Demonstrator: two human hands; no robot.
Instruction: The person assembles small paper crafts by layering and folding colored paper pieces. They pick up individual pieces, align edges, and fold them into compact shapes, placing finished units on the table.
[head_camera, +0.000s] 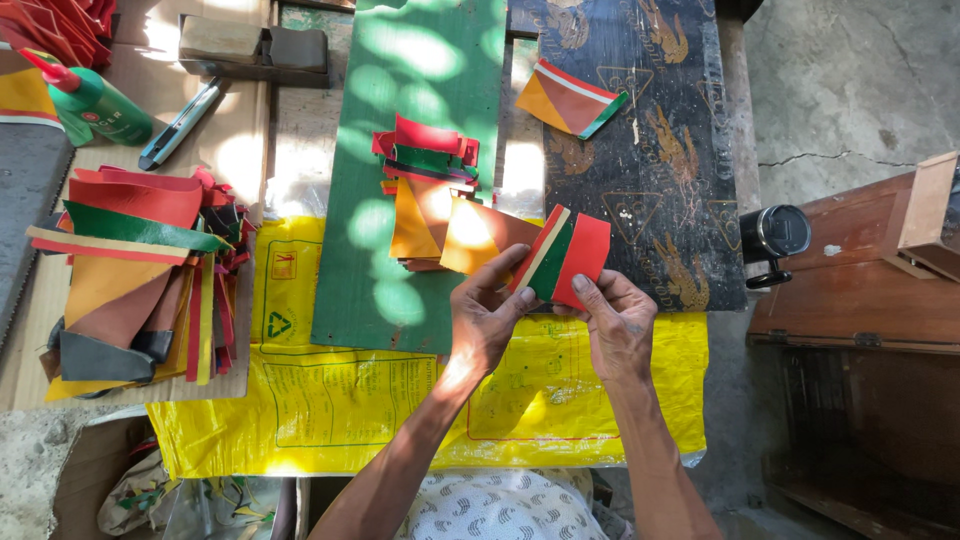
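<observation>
Yellow sheet (330, 400): bare along its near edge. Green board (420, 200): carries a stack of cut pieces (430, 190). Left hand (485, 320), right hand (615, 325): fingers pinched on striped red-green-cream piece (562, 255), held above the sheet's far edge.

Green glue bottle (95, 105), red cap (label illegible), top-left corner.

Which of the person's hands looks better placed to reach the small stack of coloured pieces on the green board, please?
Probably the left hand: it is nearer the stack on the green board. Both hands hold the striped piece; the right hand is farther.
</observation>
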